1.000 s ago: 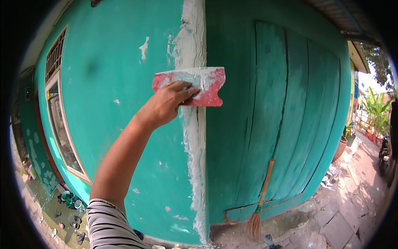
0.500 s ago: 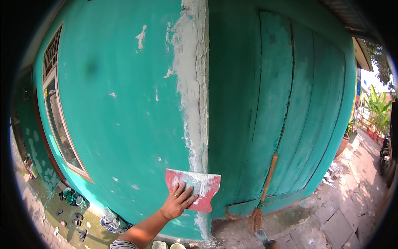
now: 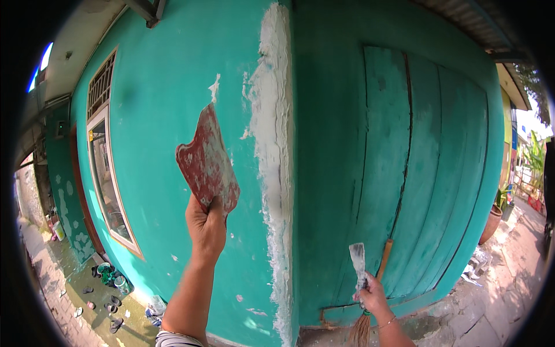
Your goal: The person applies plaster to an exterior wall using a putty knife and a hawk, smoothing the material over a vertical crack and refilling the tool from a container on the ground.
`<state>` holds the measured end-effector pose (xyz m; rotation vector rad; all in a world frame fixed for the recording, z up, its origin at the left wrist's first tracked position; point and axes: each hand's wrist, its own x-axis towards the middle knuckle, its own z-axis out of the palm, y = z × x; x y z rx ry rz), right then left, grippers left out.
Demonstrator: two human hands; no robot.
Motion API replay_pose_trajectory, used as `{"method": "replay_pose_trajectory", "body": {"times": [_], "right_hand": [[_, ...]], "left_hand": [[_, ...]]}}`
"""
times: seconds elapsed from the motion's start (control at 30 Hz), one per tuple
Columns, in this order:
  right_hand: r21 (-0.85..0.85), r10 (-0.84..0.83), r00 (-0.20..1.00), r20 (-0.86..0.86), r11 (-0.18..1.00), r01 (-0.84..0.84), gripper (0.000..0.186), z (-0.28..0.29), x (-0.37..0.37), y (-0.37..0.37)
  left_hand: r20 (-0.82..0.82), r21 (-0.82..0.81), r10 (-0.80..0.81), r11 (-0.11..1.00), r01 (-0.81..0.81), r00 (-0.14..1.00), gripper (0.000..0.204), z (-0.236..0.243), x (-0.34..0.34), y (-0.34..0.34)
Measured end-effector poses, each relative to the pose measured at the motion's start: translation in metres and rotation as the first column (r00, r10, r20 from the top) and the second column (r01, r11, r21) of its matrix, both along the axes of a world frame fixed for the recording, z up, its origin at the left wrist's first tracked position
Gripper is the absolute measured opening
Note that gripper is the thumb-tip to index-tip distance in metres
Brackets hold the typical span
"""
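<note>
My left hand [image 3: 207, 228] is closed around a red plastic spreader [image 3: 209, 165], thumb across its near face. The spreader is smeared with white filler and tilted in front of the turquoise wall [image 3: 156, 191]; whether it touches the wall I cannot tell. Lower on the right, my right hand [image 3: 373, 298] grips a putty knife [image 3: 358, 261], its whitish blade pointing up. Between the hands runs the wall's corner, coated with a rough strip of white filler [image 3: 274, 139]. A small white patch [image 3: 214, 88] shows just above the spreader.
Behind my right hand a broom [image 3: 386, 254] leans against the dark green boarded panel [image 3: 428, 173]. At left are a framed window [image 3: 110, 173], several sandals [image 3: 113, 306] and a clear plastic container [image 3: 122, 283] on the ground. A potted plant [image 3: 491, 224] stands far right.
My left hand has lifted the spreader from low on the corner, up and left, turning it and now gripping it. My right hand has risen into view with the putty knife. The view has tilted up.
</note>
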<state>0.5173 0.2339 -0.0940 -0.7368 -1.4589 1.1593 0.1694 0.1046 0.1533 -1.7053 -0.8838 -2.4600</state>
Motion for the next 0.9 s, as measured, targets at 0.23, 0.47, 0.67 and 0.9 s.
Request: {"method": "replay_pose_trajectory", "body": {"times": [0.23, 0.47, 0.67, 0.9], "right_hand": [[0.711, -0.208, 0.976, 0.067, 0.696, 0.1, 0.05, 0.178, -0.062, 0.018], [0.877, -0.519, 0.844, -0.136, 0.333, 0.346, 0.057, 0.311, -0.118, 0.055], [0.874, -0.596, 0.773, -0.216, 0.235, 0.425, 0.053, 0.393, -0.17, 0.084], [0.896, -0.503, 0.859, -0.099, 0.33, 0.296, 0.056, 0.284, -0.195, 0.082]], "left_hand": [[-0.013, -0.106, 0.005, 0.994, -0.007, 1.0, 0.035, 0.05, 0.016, -0.013], [-0.065, -0.031, -0.117, 0.993, 0.115, 0.991, 0.039, 0.061, 0.008, 0.017], [-0.086, -0.152, -0.126, 0.982, 0.112, 0.988, 0.04, 0.075, 0.008, 0.043], [-0.052, -0.162, -0.214, 0.966, 0.203, 0.976, 0.042, 0.083, -0.001, 0.058]]}}
